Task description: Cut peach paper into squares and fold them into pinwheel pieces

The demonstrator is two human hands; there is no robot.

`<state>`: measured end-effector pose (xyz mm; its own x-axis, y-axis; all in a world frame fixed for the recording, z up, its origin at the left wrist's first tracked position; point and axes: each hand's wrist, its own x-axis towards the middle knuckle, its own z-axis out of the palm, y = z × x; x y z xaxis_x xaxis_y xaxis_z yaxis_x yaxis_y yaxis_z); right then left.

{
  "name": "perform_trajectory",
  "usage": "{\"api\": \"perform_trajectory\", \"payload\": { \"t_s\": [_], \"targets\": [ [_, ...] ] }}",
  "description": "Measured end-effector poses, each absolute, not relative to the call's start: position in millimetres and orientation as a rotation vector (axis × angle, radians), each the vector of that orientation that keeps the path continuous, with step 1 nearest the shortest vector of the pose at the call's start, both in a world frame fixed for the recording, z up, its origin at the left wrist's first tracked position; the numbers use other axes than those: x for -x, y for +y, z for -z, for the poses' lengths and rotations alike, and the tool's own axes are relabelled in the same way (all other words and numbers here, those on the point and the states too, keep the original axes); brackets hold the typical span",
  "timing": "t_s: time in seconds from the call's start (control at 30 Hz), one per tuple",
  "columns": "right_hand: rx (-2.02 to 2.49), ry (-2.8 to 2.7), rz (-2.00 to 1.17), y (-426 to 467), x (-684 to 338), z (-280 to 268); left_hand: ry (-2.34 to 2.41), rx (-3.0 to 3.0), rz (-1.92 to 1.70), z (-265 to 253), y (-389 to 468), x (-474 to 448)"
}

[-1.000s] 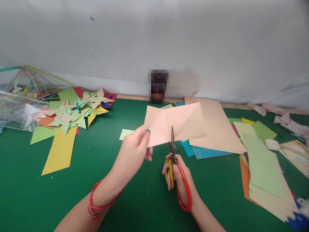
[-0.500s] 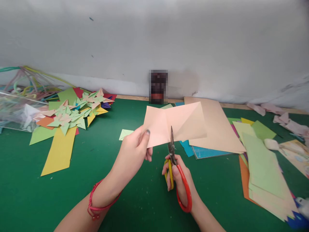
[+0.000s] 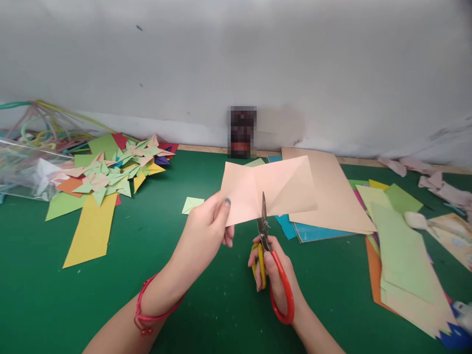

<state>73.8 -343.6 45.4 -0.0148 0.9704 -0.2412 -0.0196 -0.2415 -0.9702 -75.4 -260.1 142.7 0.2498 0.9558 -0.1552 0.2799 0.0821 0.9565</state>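
A creased sheet of peach paper (image 3: 283,187) is held up in front of me by its left end. My left hand (image 3: 210,221) pinches that end, thumb on the near face and fingers behind. In my right hand (image 3: 276,270) is a pair of scissors (image 3: 264,231) with one red and one yellow handle loop. Its dark blades point upward at the paper's lower edge, near the vertical crease. One blade shows in front of the sheet; the other is hardly visible. A small folded light-green paper (image 3: 192,205) lies just beyond my left hand.
Folded paper pieces (image 3: 106,172) pile up at the left, beside a yellow strip (image 3: 90,231) and a clear plastic bag (image 3: 29,169). Larger peach sheets (image 3: 324,191) rest on a blue one behind the paper. Green and peach strips (image 3: 405,250) are stacked at the right.
Almost nothing differs. Both hands, the peach paper and the scissors appear very slightly further right, with the blades still at the crease.
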Motion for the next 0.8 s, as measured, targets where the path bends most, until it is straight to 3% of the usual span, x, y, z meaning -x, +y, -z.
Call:
{"api": "perform_trajectory", "payload": {
  "t_s": [0.8],
  "targets": [
    [1.476, -1.012, -1.324, -345.4, -65.6, -55.2, 1.234, -1.423, -0.774, -143.0, -260.6, 77.4]
  ]
}}
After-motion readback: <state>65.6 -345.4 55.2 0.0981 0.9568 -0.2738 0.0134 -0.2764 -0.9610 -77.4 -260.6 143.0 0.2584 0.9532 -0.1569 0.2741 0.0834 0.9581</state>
